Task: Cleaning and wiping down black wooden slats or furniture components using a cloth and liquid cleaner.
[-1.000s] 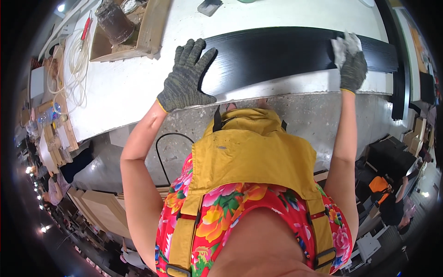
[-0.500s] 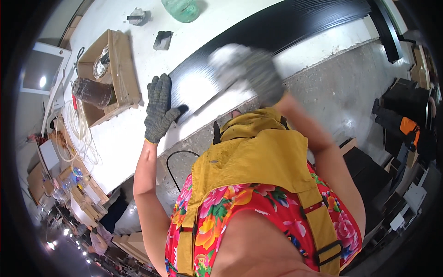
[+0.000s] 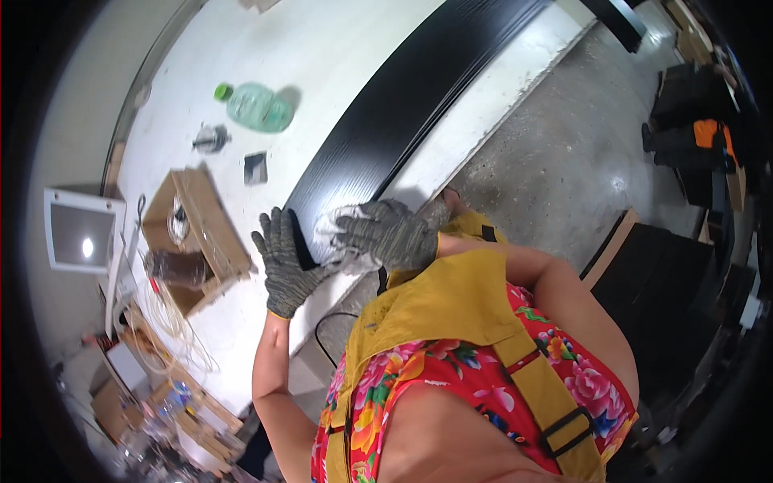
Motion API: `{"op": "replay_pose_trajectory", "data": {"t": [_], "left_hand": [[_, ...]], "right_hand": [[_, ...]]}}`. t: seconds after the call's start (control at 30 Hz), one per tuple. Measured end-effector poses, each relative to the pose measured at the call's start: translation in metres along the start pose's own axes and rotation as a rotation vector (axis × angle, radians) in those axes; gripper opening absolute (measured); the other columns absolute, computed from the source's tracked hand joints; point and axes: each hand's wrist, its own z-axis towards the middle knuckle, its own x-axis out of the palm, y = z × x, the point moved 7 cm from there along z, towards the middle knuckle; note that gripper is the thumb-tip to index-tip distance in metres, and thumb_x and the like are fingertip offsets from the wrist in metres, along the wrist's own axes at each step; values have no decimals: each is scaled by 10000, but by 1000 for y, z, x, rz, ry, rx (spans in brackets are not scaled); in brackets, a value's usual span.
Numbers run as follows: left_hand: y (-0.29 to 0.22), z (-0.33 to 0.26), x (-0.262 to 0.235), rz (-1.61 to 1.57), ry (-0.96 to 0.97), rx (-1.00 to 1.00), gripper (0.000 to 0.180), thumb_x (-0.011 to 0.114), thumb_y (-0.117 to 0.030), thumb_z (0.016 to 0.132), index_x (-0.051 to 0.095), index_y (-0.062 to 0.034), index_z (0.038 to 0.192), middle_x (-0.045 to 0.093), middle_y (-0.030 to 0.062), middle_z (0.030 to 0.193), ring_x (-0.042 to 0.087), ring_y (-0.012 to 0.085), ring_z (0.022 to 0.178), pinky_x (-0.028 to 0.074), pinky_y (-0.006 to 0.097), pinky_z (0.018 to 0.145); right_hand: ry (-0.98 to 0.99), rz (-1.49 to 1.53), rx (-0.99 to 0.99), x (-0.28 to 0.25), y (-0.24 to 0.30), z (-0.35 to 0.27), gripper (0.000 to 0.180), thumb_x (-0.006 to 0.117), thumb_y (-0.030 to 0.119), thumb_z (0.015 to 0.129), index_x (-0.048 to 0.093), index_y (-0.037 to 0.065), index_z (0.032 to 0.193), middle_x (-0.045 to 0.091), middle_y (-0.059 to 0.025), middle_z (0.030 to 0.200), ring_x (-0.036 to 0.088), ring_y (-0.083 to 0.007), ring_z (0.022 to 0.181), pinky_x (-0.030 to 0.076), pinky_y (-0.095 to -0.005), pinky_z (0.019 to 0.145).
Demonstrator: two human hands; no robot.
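A long black board (image 3: pixel 378 121) with a wood-grain surface lies across the white table (image 3: pixel 322 64). At its near end my left hand (image 3: pixel 287 270), in a grey knitted glove, rests with its fingers stretched out against the board's end edge. My right hand (image 3: pixel 390 235), gloved alike, presses a crumpled white cloth (image 3: pixel 326 227) onto the board right beside the left hand. Its fingers lie over the cloth, which hides part of the board's corner. The left thumb reaches toward the cloth; whether they touch is hard to tell.
On the table's left are a cardboard box (image 3: pixel 229 233) with a brown roll (image 3: pixel 175 268), a green bottle (image 3: pixel 262 107), a small metal-and-clear object (image 3: pixel 211 139) and a dark square piece (image 3: pixel 255 167). Coiled pale tubing (image 3: pixel 173 326) hangs nearby. Black panels (image 3: pixel 656 298) stand at right.
My right hand has swept the cloth along the board toward its near end, next to my left hand. The view has shifted, so the bottle now shows fully.
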Motion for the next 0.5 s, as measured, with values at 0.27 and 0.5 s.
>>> {"op": "replay_pose_trajectory", "data": {"t": [0.27,0.5], "left_hand": [[-34,34,4,103,106,75,1207,815,-443,488,259,-52,1486,235,293,1499,239,416,1397,145,531,1142],[-36,41,4,61,75,77,1174,847,-414,466,321,-62,1456,241,294,1491,248,427,1387,167,564,1128]], "right_hand": [[-397,-508,100,-127,-158,-8,373,539,392,892,570,211,1217,578,5,1222,554,-167,1102,439,-352,937],[-369,-691,683,-256,-434,-68,265,572,212,870,645,40,1057,670,-146,1057,644,-337,950,516,-408,838]]}}
